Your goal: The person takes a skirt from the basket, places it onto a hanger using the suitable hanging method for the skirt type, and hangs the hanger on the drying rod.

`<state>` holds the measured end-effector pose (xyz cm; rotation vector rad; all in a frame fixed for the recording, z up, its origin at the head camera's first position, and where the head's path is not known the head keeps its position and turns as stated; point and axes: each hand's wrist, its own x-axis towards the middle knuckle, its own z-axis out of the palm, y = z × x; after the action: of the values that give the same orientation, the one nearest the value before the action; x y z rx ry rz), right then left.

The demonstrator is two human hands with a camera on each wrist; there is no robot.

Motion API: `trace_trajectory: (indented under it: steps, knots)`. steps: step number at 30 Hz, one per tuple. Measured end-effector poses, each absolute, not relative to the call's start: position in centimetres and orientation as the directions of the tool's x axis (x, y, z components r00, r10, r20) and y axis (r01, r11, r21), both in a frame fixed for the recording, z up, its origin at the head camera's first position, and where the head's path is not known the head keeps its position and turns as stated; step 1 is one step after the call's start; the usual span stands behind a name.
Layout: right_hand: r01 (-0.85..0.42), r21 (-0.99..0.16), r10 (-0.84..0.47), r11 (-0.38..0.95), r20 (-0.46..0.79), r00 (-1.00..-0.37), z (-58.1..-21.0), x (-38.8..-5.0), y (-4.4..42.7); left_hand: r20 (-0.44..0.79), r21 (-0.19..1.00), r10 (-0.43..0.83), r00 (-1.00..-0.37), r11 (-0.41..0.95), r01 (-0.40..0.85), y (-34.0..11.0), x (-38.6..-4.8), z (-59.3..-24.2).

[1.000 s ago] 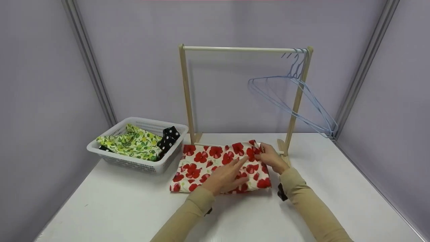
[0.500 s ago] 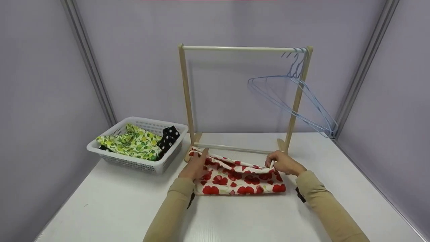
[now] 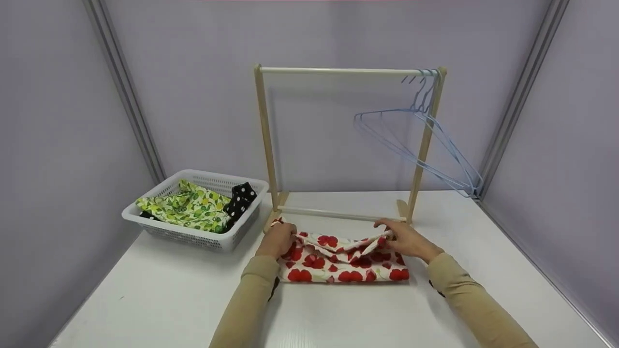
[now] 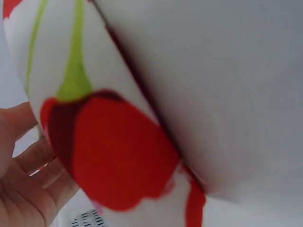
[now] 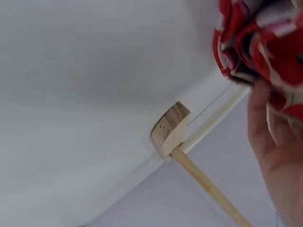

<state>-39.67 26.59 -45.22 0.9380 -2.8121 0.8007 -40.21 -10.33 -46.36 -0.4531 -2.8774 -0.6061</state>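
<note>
A white cloth with printed red flowers (image 3: 316, 263) lies on the table, its upper edge lifted and rumpled into folds; what kind of item it is I cannot tell. At its upper left corner my left hand (image 3: 279, 240) grips the edge. My right hand (image 3: 408, 240) pinches the upper edge near the right end, fingers bent over the fabric. Seen from the left wrist, the flowered cloth (image 4: 118, 151) fills much of the view, and the fingers (image 4: 35, 161) lie behind it. In the right wrist view, bunched cloth (image 5: 279, 52) meets the fingertips (image 5: 260, 94).
At the left stands a white basket (image 3: 181, 235) holding a green-and-yellow patterned cloth (image 3: 193, 205) and a black polka-dot cloth (image 3: 240, 200). Behind my hands rises a wooden rack (image 3: 264, 125) with a low crossbar (image 3: 338, 213). Several blue hangers (image 3: 445, 140) hang at its right end.
The flat-spread cloth has its upper edge pulled toward me and bunched. My left hand went from the cloth's middle to its left end; the right hand shifted slightly right.
</note>
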Motion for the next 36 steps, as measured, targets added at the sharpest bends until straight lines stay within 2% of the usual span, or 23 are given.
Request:
trace_trajectory:
  steps: [4, 8, 10, 15, 18, 21, 25, 29, 36]
  knots:
    - [-0.628, -0.344, -0.522, 0.698, 0.357, -0.775, -45.4, -39.5, 26.1, 0.399, 0.337, 0.193, -0.897, 0.878, 0.339, -10.1, -40.5, -46.5]
    - [-0.645, -0.367, -0.480, 0.671, 0.448, -0.754, -45.3, -39.9, 26.0, 0.559, 0.316, 0.153, -0.815, 0.869, 0.380, -10.1, -40.7, -46.0]
    - [-0.616, -0.419, -0.445, 0.667, 0.440, -0.780, -45.2, -40.1, 26.1, 0.586, 0.294, 0.186, -0.789, 0.858, 0.421, -10.1, -40.6, -45.8]
    - [-0.509, -0.540, -0.383, 0.671, 0.335, -0.861, -45.2, -40.1, 26.3, 0.618, 0.126, 0.328, -0.714, 0.856, 0.502, -10.1, -40.4, -46.1]
    - [-0.468, -0.586, -0.380, 0.661, 0.277, -0.883, -45.1, -40.1, 26.3, 0.609, 0.045, 0.390, -0.691, 0.852, 0.521, -10.0, -40.3, -46.3]
    - [-0.438, -0.622, -0.367, 0.649, 0.249, -0.896, -45.0, -40.2, 26.4, 0.575, 0.031, 0.400, -0.714, 0.861, 0.507, -10.0, -40.2, -46.3]
    - [-0.425, -0.636, -0.345, 0.644, 0.254, -0.903, -45.0, -40.3, 26.7, 0.478, 0.078, 0.387, -0.789, 0.876, 0.477, -10.3, -40.1, -46.3]
    - [-0.468, -0.610, -0.388, 0.640, 0.269, -0.882, -45.1, -40.4, 26.8, 0.405, 0.129, 0.356, -0.842, 0.890, 0.438, -11.0, -40.1, -46.7]
    - [-0.524, -0.558, -0.453, 0.643, 0.275, -0.848, -45.2, -40.5, 26.7, 0.345, 0.221, 0.298, -0.890, 0.896, 0.386, -11.4, -40.1, -46.2]
